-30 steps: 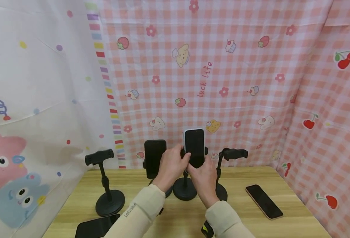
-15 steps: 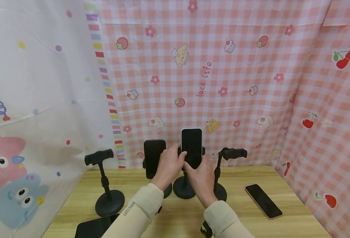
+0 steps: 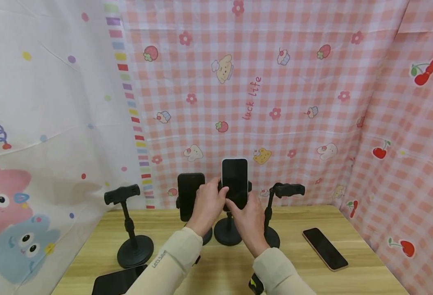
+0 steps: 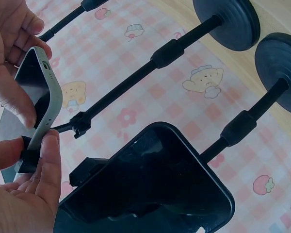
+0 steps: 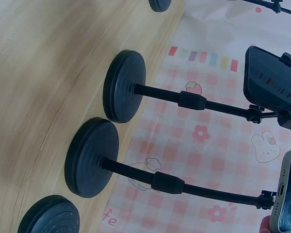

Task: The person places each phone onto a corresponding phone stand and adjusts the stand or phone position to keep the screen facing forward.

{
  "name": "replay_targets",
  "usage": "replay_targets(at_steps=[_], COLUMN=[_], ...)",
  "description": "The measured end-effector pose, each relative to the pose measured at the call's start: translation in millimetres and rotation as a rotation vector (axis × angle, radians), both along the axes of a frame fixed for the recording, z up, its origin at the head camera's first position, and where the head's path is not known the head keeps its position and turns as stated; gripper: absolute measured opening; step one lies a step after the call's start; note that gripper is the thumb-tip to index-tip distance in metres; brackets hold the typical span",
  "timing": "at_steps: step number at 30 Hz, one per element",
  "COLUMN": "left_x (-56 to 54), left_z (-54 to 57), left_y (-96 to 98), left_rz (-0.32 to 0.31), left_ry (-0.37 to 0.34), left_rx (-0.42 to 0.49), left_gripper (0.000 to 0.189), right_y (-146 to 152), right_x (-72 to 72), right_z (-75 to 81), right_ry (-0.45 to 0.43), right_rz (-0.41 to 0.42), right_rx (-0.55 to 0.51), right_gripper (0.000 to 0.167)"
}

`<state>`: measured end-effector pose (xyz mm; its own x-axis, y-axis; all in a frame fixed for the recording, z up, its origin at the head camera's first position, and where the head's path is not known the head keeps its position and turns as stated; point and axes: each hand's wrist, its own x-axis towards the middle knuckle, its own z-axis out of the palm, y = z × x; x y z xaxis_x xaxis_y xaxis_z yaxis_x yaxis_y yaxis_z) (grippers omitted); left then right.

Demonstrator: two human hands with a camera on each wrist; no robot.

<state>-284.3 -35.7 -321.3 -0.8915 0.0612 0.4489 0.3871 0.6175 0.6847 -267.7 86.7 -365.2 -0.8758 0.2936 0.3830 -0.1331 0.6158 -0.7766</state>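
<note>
A white-edged phone (image 3: 235, 180) with a dark screen stands upright in the clamp of the middle black phone stand (image 3: 228, 232). My left hand (image 3: 206, 205) is at its left edge. In the left wrist view, the thumb and fingers of that hand pinch the black clamp (image 4: 28, 161) beside the phone's lower corner. My right hand (image 3: 251, 219) holds the phone by its lower right part, thumb across the screen. Only a fingertip (image 5: 265, 225) of it shows in the right wrist view, under the phone (image 5: 287, 194).
Left of the hands, a black phone (image 3: 190, 196) is mounted on another stand. Bare-clamped stands are at far left (image 3: 135, 250) and right (image 3: 271, 235). Loose phones lie at right (image 3: 325, 249) and front left (image 3: 118, 282). A checked cloth (image 3: 294, 82) hangs behind the table.
The white-edged phone has shifted slightly left and turned from a slight tilt to nearly straight, both hands moving with it. The other stands and phones keep their places.
</note>
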Motion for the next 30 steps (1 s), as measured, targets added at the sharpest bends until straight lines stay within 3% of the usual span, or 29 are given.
replay_targets(at_steps=[16, 27, 30], left_x=[2.2, 2.1, 2.0], left_z=[1.8, 2.2, 1.9], left_y=[-6.4, -5.9, -6.3], left_rz=[0.006, 0.002, -0.008], left_ry=[-0.018, -0.026, -0.027], left_rx=[-0.015, -0.014, -0.014], left_gripper=[0.037, 0.038, 0.038], right_y=[-0.4, 1.4, 2.3], right_x=[2.3, -0.4, -0.7], right_z=[-2.9, -2.9, -3.4], right_ry=[0.027, 0.017, 0.02], right_rz=[0.021, 0.047, 0.052], right_rx=[0.028, 0.015, 0.013], right_gripper=[0.049, 0.061, 0.057])
